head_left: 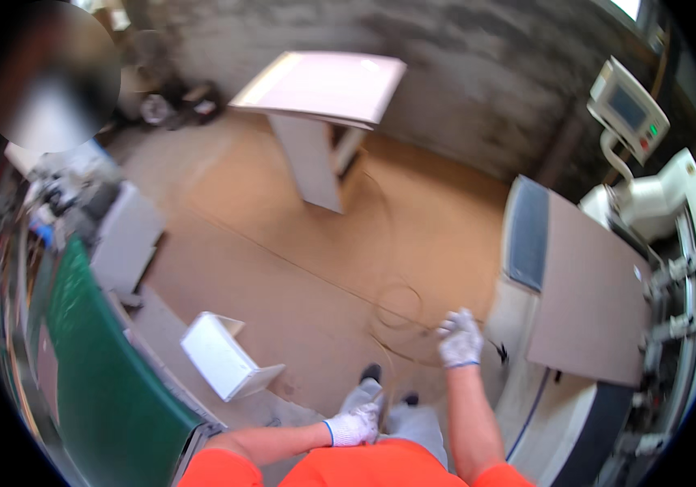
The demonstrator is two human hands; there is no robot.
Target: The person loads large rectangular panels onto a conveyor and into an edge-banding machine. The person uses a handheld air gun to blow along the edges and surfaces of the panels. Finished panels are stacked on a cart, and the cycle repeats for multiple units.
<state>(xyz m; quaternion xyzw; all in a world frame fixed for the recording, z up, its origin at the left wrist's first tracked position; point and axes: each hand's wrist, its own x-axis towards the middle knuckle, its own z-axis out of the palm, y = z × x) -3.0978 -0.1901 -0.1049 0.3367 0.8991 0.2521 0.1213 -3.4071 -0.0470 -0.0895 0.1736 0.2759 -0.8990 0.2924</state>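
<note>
My left hand (353, 425), in a white knit glove, is held low in front of my body, over my leg. Its fingers look curled in, and what they hold, if anything, I cannot make out. Farther forward on the right is my right hand (460, 337), also gloved, raised above the floor with its fingers loosely bent and apart. Nothing shows in it. Closest to it on the right is a machine bed with a flat brown panel (587, 292) lying on top.
A white control screen (628, 107) rises on an arm behind the machine. At the back stands a table with a pale pink board (327, 81). A small white stool-like piece (219, 357) and a green sheet-covered surface (112, 365) are on the left. A thin hose (399, 307) loops across the floor.
</note>
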